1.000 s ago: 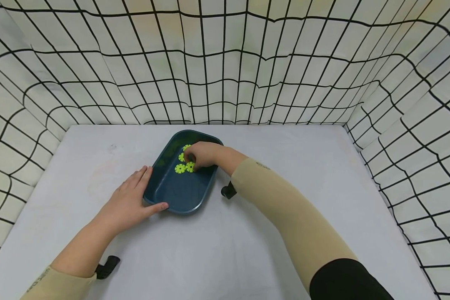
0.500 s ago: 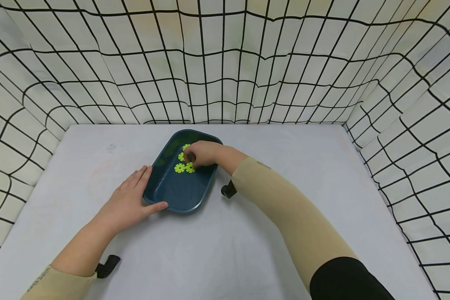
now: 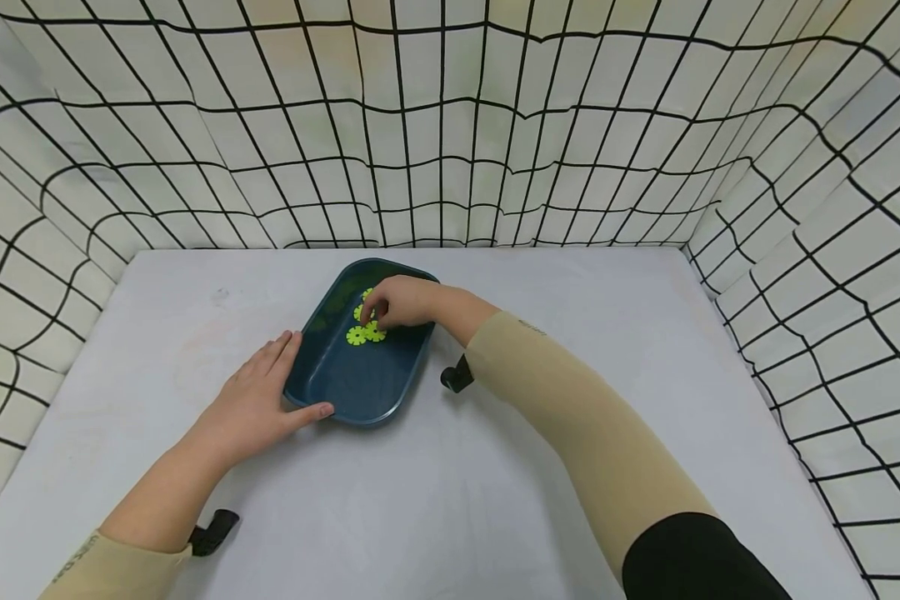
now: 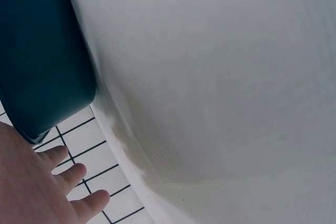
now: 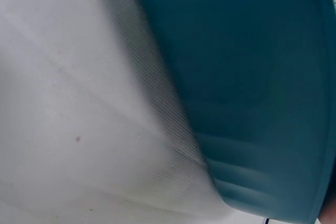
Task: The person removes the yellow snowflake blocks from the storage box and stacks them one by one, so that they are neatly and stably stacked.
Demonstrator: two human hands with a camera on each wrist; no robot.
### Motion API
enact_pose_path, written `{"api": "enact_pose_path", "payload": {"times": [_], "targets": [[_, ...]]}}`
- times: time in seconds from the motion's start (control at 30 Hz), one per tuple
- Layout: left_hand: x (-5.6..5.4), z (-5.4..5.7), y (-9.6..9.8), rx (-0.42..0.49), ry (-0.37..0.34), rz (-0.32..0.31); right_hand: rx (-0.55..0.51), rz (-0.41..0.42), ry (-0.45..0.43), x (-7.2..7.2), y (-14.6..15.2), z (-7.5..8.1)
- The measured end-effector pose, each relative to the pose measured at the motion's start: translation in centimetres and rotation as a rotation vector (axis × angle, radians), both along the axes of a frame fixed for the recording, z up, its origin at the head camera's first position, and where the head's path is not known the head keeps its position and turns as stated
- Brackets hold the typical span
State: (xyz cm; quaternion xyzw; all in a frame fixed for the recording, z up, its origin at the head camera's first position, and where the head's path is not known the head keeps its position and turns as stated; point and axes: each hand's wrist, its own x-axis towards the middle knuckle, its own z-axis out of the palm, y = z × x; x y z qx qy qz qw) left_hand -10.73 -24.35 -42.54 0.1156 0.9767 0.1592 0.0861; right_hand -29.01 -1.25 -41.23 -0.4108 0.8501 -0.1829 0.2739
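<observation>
So, green discs [image 3: 356, 336] lie on floor of tray [image 3: 348, 383], right around my right hand's [image 3: 405, 302] fingertips: two nearer me, others left and beyond. Those fingers curl in, can't tell if pinching one. Left hand [image 3: 258, 400] farther off, fingers straight, at tray's left side. Tray's long axis runs away, slightly right; its right wall under my right wrist. Black grid [image 3: 442, 157] well beyond.

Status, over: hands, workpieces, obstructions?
Left hand touching dark-blue rounded-rectangular plastic-looking tray. Right hand at yellow-green notched discs inside, grip unclear. Discs partly hidden by right hand.

head view above, wrist views beside tray [image 3: 345, 385]
</observation>
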Motion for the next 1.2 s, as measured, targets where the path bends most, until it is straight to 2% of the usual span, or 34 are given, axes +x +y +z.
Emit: {"api": "enact_pose_path", "payload": {"times": [0.6, 0.9, 1.2], "targets": [[-0.1, -0.1, 0.1, -0.009, -0.002, 0.008, -0.135, -0.061, -0.072, -0.1, 2.7, 2.4], [0.0, 0.1, 0.2, -0.012, -0.006, 0.009, -0.199, -0.113, -0.09, 0.2, 5.0, 4.0], [0.0, 0.0, 0.2, -0.012, 0.011, 0.007, -0.244, -0.176, -0.106, 0.1, 8.3, 4.7]]}}
